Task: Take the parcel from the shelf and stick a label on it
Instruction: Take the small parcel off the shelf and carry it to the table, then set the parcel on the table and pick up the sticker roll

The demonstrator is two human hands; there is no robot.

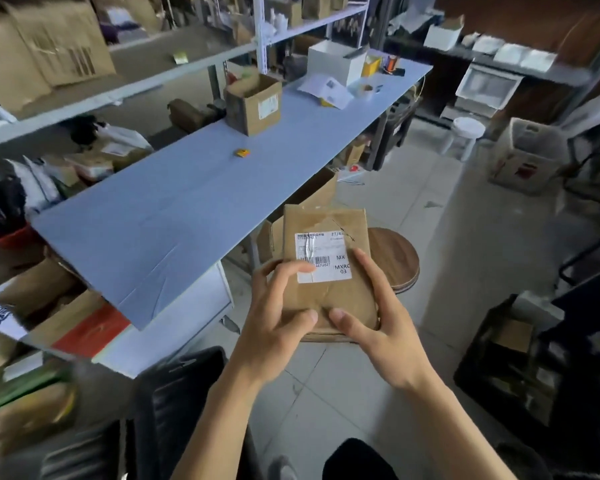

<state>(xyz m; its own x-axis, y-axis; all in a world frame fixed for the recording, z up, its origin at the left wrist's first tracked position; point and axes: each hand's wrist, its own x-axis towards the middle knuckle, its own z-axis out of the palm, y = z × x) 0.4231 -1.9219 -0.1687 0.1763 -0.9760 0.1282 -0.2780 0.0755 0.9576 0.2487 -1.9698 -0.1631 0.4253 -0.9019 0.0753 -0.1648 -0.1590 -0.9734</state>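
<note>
A flat brown cardboard parcel (326,223) is held in the air in front of me, over a round wooden stool. A white label (326,252) with a barcode lies on its top face. My left hand (278,320) grips the parcel's near left side, with a fingertip resting on the label's lower left corner. My right hand (381,323) holds the near right side, thumb on top and a finger along the label's right edge. The shelf (125,81) with cardboard boxes stands at the left.
A long blue table (174,209) runs from near left to far right, carrying an open brown box (253,102), a small yellow item (242,153), papers and a white box (336,62). The round wooden stool (395,258) is beneath the parcel. Dark crates (520,362) sit at the right, a white stool (466,133) beyond.
</note>
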